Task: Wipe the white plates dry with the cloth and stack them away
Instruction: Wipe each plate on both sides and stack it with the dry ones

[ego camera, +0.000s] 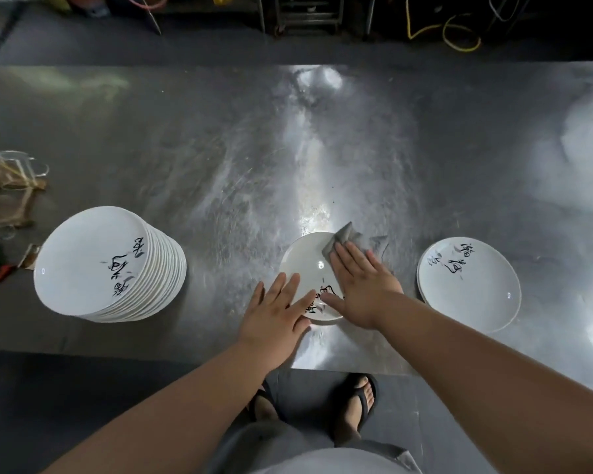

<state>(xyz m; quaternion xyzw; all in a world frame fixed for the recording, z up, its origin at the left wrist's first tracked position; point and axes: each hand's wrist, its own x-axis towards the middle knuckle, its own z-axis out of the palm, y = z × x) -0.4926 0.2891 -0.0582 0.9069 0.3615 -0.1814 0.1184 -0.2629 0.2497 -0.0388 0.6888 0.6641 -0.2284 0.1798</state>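
2 flat hands are all that steady the plate (305, 265) in front of you, and neither one grips it. Your left hand (276, 313) lies with straight, slightly spread fingers on the plate's near-left rim, and your right hand (363, 285) presses the grey cloth (348, 236) onto its far-right side, fingers straight and close together. The plate rests on the steel table (220, 148), close to the edge nearest you, so a hard wiping stroke toward your body could skate it over that edge, the more so if its underside is wet. Pressing on the rim alone could also tip it up. Part of the cloth trails off the plate onto the table, where it could pick up moisture and carry it back. The tall stack (93, 261) to your left is high enough that 1 more plate set down off-centre, or a knock from your elbow, could topple it; the short stack (469, 285) to your right seems the safer place, though you cannot tell from here which pile is the dried one
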